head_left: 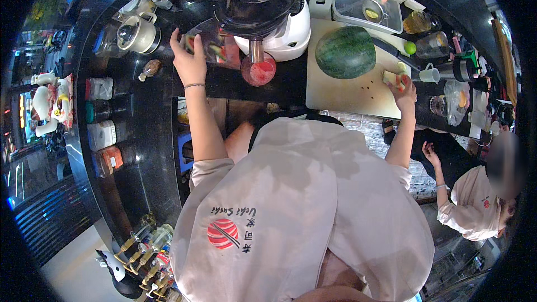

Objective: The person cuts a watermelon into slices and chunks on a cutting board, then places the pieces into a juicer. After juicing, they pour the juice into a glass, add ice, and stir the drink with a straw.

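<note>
My left hand (pixel 191 56), with a thin band on the wrist, is at the left end of a clear container (pixel 228 52) that holds watermelon pieces with rind. Its fingers are spread around that end; whether they grip it is unclear. My right hand (pixel 403 94) is closed on watermelon pieces (pixel 400 82) at the right edge of a cutting board (pixel 335 94). A large piece of watermelon (pixel 346 52), green rind up, lies on the board. Between my hands stands a white and black juicer (pixel 289 44), its metal spout over a glass of red juice (pixel 259 71).
A knife (pixel 386 46) lies at the board's upper right, with a lime (pixel 410 47) beside it. Behind stands a clear bin (pixel 356 8). Cups and jars line the far right. A white pot (pixel 138 35) and lidded containers stand left. Another person (pixel 472 201) is at the right.
</note>
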A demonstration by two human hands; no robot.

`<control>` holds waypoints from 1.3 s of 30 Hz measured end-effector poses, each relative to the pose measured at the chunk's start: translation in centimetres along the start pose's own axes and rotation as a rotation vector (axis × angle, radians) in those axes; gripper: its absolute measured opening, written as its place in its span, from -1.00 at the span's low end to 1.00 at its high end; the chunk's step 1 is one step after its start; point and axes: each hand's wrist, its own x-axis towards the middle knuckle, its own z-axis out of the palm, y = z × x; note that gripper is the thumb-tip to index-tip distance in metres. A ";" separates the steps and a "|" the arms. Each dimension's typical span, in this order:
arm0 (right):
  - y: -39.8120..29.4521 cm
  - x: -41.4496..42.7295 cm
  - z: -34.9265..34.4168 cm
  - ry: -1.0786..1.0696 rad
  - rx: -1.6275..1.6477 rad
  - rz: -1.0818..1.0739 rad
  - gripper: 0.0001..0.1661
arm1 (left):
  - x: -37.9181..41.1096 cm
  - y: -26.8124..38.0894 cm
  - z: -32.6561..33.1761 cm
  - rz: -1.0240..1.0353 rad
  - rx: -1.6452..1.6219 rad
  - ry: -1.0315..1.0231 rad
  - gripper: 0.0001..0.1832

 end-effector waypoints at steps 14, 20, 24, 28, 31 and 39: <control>-2.5 1.1 -1.9 -0.073 0.017 0.447 0.47 | -4.6 -1.5 -1.1 0.014 -0.370 0.022 -0.49; -5.5 1.1 -3.4 -0.055 -0.087 0.424 0.26 | -5.7 -2.8 -0.9 0.016 -0.392 0.030 -0.51; -5.2 1.7 -2.5 -0.148 -0.001 0.352 0.09 | -5.5 -2.4 -0.8 0.030 -0.362 0.006 -0.53; -6.6 1.5 -2.4 -0.109 0.276 0.291 -0.08 | -5.6 -2.2 -0.4 0.052 -0.372 -0.001 -0.53; -6.8 2.0 -2.0 -0.180 0.382 0.276 -0.06 | -5.8 -2.0 -0.1 0.039 -0.409 -0.012 -0.52; -9.0 3.7 -2.6 -0.329 0.691 0.324 -0.11 | -5.8 -2.1 0.0 0.065 -0.445 0.000 -0.54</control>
